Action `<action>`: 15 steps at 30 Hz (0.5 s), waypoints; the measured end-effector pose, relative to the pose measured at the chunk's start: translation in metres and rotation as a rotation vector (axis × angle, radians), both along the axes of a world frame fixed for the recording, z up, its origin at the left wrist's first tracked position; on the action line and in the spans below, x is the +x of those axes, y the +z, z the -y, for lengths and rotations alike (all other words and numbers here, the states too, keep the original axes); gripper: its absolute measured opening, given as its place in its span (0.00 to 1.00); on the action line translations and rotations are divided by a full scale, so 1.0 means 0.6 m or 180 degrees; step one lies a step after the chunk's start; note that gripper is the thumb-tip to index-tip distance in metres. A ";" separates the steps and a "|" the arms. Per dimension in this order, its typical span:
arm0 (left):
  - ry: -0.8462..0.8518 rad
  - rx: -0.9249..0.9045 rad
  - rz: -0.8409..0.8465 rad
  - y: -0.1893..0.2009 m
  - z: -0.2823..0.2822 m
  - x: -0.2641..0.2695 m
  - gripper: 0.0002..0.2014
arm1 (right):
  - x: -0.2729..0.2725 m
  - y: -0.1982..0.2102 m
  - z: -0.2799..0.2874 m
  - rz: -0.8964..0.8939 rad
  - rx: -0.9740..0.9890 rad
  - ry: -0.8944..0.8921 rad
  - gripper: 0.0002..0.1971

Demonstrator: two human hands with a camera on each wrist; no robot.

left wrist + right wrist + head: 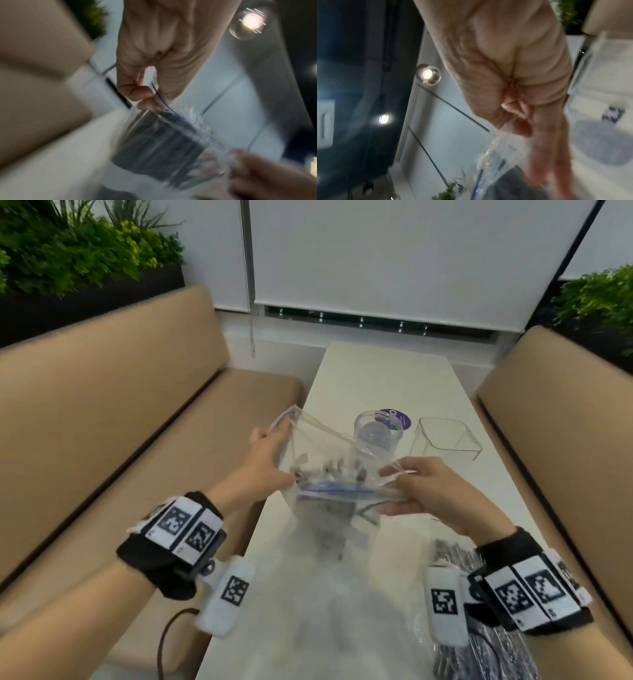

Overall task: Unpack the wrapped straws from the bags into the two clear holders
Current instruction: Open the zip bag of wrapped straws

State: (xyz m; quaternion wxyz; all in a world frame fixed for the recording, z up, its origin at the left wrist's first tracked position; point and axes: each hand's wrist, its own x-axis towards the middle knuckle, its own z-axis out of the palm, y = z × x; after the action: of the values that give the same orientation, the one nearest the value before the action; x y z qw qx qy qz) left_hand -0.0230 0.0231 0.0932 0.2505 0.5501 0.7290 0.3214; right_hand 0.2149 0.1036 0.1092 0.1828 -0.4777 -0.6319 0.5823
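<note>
A: Left hand (265, 455) pinches the zip bag (329, 474) mouth at nine o'clock; the wrapped straws (325, 529) hang inside, above the tabletop (387, 371).

B: Right hand (435, 491) pinches it at three. Yank unevenly and straws spill short of the round holder (378, 433) and square holder (445, 441) at twelve.

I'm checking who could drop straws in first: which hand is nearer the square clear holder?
Right. The right hand pinches the zip bag just in front of the square clear holder; the left hand grips the bag's far-left corner, beyond the round clear holder.

Soft indoor light, heavy wrist-view blur
</note>
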 end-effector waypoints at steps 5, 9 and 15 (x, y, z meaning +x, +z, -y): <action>-0.0415 -0.0277 0.0192 -0.010 -0.010 -0.016 0.49 | -0.019 -0.017 -0.025 -0.0595 0.0233 -0.0468 0.13; -0.0084 -0.0250 0.1662 -0.053 -0.031 -0.002 0.53 | -0.040 -0.036 -0.014 -0.0343 -0.0061 0.0159 0.20; -0.0169 -0.0596 0.1119 -0.082 -0.039 0.011 0.52 | -0.051 -0.045 -0.004 -0.0801 -0.0413 0.0159 0.27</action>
State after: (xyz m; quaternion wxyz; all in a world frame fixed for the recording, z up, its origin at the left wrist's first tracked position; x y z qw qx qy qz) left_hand -0.0166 0.0462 0.0442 0.4323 0.4788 0.6860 0.3365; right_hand 0.1840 0.1063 0.0822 0.2147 -0.3959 -0.5767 0.6816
